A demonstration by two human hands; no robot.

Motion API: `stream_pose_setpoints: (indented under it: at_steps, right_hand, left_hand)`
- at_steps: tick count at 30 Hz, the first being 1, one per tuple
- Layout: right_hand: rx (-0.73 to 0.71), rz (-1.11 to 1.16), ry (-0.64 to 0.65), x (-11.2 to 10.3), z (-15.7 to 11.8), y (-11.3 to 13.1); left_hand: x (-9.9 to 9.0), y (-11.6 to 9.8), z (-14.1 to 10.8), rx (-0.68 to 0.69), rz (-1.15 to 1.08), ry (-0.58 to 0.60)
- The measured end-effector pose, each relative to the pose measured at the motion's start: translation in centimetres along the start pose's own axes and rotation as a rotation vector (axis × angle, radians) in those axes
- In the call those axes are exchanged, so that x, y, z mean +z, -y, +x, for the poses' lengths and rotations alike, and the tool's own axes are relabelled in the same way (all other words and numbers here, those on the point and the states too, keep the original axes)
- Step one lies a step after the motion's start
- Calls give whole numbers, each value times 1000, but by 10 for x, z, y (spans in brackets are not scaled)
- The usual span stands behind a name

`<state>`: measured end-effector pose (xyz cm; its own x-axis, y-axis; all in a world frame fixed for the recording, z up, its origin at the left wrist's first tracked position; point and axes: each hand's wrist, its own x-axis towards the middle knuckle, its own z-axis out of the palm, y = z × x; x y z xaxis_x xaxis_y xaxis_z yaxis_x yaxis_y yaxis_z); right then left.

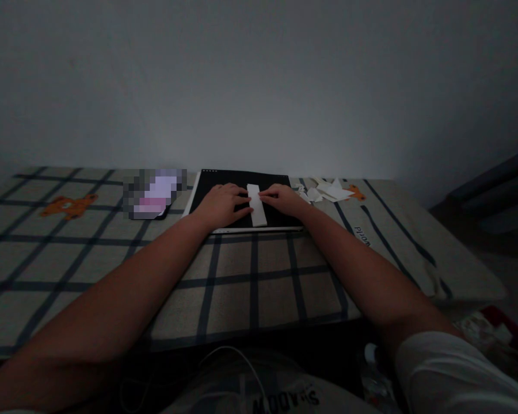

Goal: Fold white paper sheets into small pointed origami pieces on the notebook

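A narrow white strip of folded paper (257, 208) lies lengthwise on a black, notebook-like cover (224, 179). My left hand (223, 206) rests on the cover at the strip's left side. Its fingers are stretched and apart, with fingertips and thumb touching the strip's left edge. From the right, my right hand (285, 198) meets the strip's upper right edge, thumb and fingers brought together in a pinch there. Whether paper passes between those fingertips is hard to see in the dim light.
A checked cloth (250, 276) covers the table, which meets a plain wall. Left of the cover lies a phone (155, 195) with a lit, blurred screen. White paper scraps (328, 191) are heaped to the right. Below the table edge stand a bottle (373, 368) and a cable (242, 352).
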<state>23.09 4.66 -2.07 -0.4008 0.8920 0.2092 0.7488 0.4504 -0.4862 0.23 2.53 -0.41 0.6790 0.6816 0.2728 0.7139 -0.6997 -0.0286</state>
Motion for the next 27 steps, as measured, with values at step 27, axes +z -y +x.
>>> stream_pose_setpoints:
  at_steps: [27]
  right_hand:
    - [283,795,-82,-5,-1,17]
  left_hand:
    - [3,2,0,-1,-7,13]
